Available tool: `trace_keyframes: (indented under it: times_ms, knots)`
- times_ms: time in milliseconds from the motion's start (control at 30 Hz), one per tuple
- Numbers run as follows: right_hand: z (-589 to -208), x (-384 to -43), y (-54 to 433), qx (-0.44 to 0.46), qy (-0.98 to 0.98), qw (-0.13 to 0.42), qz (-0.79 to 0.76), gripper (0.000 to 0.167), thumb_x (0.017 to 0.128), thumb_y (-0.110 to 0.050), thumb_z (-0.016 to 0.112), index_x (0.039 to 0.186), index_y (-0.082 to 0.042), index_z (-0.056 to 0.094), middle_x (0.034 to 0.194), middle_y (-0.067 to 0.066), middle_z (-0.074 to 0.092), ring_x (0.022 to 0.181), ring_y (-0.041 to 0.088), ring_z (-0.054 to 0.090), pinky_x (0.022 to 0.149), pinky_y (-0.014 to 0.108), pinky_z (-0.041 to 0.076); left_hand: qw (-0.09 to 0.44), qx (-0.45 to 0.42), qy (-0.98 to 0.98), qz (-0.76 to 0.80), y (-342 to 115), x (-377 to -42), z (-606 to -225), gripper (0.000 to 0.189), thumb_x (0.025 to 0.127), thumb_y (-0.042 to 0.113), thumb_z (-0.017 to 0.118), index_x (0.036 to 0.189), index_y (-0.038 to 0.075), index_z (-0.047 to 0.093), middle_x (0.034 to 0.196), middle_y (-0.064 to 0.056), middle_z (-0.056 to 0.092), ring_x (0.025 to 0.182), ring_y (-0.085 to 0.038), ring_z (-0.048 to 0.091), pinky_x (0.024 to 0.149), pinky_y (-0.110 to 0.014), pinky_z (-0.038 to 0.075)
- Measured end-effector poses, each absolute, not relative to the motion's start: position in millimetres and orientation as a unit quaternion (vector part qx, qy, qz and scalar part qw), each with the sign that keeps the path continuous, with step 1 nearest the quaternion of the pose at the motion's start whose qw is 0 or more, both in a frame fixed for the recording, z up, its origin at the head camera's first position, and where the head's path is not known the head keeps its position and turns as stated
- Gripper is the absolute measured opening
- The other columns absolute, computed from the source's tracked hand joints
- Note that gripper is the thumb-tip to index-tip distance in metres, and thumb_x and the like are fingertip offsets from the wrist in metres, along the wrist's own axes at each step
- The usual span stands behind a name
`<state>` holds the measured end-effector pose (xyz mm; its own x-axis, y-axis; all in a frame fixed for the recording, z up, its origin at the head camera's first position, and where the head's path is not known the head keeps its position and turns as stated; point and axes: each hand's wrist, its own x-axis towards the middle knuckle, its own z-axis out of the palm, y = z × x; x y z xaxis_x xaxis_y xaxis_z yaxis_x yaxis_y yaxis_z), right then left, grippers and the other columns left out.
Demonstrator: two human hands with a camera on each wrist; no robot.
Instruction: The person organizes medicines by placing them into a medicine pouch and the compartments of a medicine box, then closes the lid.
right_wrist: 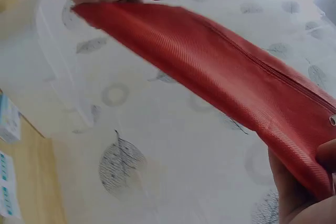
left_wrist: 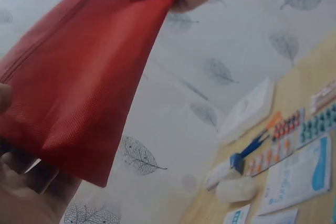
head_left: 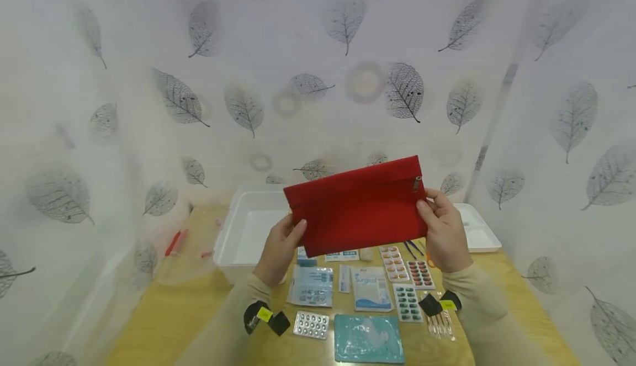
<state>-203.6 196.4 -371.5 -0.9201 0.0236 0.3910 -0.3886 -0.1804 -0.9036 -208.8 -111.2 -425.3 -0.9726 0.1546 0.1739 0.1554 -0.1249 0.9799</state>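
Observation:
A flat red zippered pouch (head_left: 358,206) hangs tilted in the air above the table, its right end higher in the head view. My left hand (head_left: 283,244) grips its lower left end, thumb in front and fingers behind. At the other end my right hand (head_left: 444,231) pinches the edge below the metal zipper pull (head_left: 417,184). The zipper line runs along the pouch's upper edge, and in the right wrist view the pouch (right_wrist: 210,61) looks thin, with its zipper seemingly closed. What lies inside the pouch is hidden.
Behind my left hand stands a white plastic tub (head_left: 243,228); a white tray (head_left: 479,228) is at the right. Blister packs (head_left: 408,302), a surgical packet (head_left: 371,288), a teal packet (head_left: 369,338), a silver blister pack (head_left: 311,324) and blue tweezers (head_left: 412,248) lie on the wooden table (head_left: 149,322).

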Motion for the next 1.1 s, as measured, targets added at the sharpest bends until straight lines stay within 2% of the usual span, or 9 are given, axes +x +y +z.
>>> trace_keyframes:
  times_ms: [233, 433, 533, 633, 867, 1100]
  knots:
    - [-392.4, -185.4, 181.2, 0.117, -0.640, 0.103, 0.752, 0.029, 0.101, -0.017, 0.050, 0.126, -0.002, 0.048, 0.106, 0.005, 0.064, 0.091, 0.018, 0.065, 0.071, 0.035, 0.058, -0.001, -0.121, -0.642, -0.757, -124.2, -172.9, -425.4, 0.041, 0.101, 0.036, 0.049, 0.126, 0.004, 0.050, 0.116, -0.015, 0.059, 0.104, -0.028, 0.059, 0.088, -0.036, 0.051]
    - [-399.3, -173.4, 178.9, 0.098, -0.668, 0.069, 0.735, 0.033, 0.100, -0.019, 0.053, 0.126, 0.000, 0.047, 0.097, 0.001, 0.068, 0.085, 0.018, 0.068, 0.069, 0.038, 0.057, -0.005, -0.098, -0.630, -0.771, -128.8, -158.9, -424.7, 0.044, 0.100, 0.041, 0.047, 0.130, 0.009, 0.047, 0.119, -0.016, 0.056, 0.105, -0.032, 0.057, 0.083, -0.043, 0.052]
    - [-400.7, -166.8, 178.8, 0.109, -0.669, 0.044, 0.734, 0.036, 0.100, -0.020, 0.052, 0.129, 0.001, 0.045, 0.101, 0.001, 0.068, 0.088, 0.019, 0.067, 0.070, 0.042, 0.057, -0.011, -0.082, -0.629, -0.773, -131.8, -153.2, -428.1, 0.044, 0.100, 0.041, 0.048, 0.131, 0.010, 0.047, 0.119, -0.016, 0.056, 0.104, -0.033, 0.057, 0.082, -0.045, 0.052]
    - [-403.7, -161.6, 177.8, 0.116, -0.664, 0.018, 0.739, 0.038, 0.100, -0.019, 0.052, 0.131, 0.002, 0.045, 0.105, 0.002, 0.069, 0.090, 0.020, 0.067, 0.072, 0.044, 0.057, -0.015, -0.061, -0.626, -0.778, -134.4, -146.4, -433.3, 0.044, 0.100, 0.039, 0.049, 0.129, 0.007, 0.048, 0.115, -0.016, 0.057, 0.100, -0.031, 0.058, 0.080, -0.044, 0.053]
    - [-420.9, -155.0, 178.9, 0.108, -0.661, -0.007, 0.743, 0.046, 0.101, -0.017, 0.052, 0.136, 0.009, 0.038, 0.101, 0.000, 0.068, 0.093, 0.015, 0.065, 0.076, 0.038, 0.056, -0.033, -0.014, -0.614, -0.789, -134.8, -133.7, -444.6, 0.047, 0.100, 0.035, 0.051, 0.129, -0.002, 0.047, 0.107, -0.016, 0.060, 0.092, -0.027, 0.061, 0.076, -0.041, 0.054]
    - [-428.4, -150.8, 180.4, 0.065, -0.660, -0.045, 0.747, 0.051, 0.100, -0.022, 0.053, 0.140, 0.005, 0.037, 0.110, 0.005, 0.066, 0.097, 0.019, 0.066, 0.078, 0.043, 0.056, -0.035, -0.014, -0.621, -0.783, -134.9, -131.1, -455.4, 0.037, 0.101, 0.027, 0.048, 0.132, 0.007, 0.043, 0.116, -0.016, 0.057, 0.099, -0.029, 0.059, 0.081, -0.044, 0.052]
